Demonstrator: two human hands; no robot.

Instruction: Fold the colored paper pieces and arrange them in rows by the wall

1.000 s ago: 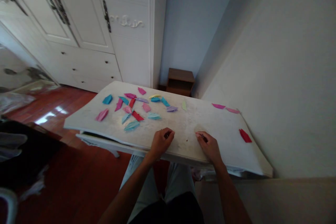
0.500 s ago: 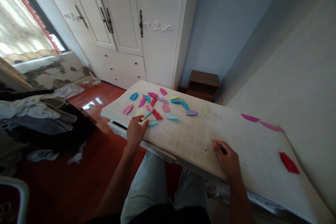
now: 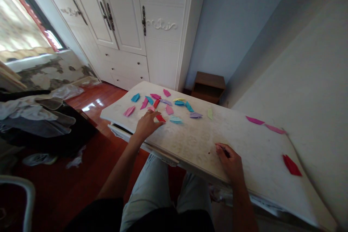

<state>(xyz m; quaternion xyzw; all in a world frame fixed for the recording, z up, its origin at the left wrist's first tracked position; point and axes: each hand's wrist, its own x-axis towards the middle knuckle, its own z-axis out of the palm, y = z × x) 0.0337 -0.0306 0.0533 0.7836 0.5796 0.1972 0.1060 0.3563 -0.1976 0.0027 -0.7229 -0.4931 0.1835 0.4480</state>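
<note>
Folded paper pieces in several colours lie scattered over the left half of a white tabletop [image 3: 185, 141]. My left hand [image 3: 148, 125] reaches over the near ones, thumb and fingers apart. Its fingertips are at a red folded paper piece [image 3: 161, 118] and partly cover a pink folded paper piece [image 3: 151, 108]. The small light-blue pieces under this hand are hidden. A pale-blue folded paper piece [image 3: 176, 119] lies just right of the thumb. My right hand [image 3: 230, 159] rests on the table with its fingers curled in and nothing visible in them, beside a small dark speck [image 3: 209, 153].
Two magenta and pink paper strips [image 3: 255, 120] and a red folded paper piece [image 3: 291, 165] lie along the wall side. A white wardrobe [image 3: 163, 50] and a brown nightstand [image 3: 208, 83] stand behind the table. Clothes [image 3: 38, 116] are heaped at left.
My left hand has moved forward and right, from the light-blue pieces near the edge to the red piece. My right hand keeps its place on the table. The view has shifted slightly.
</note>
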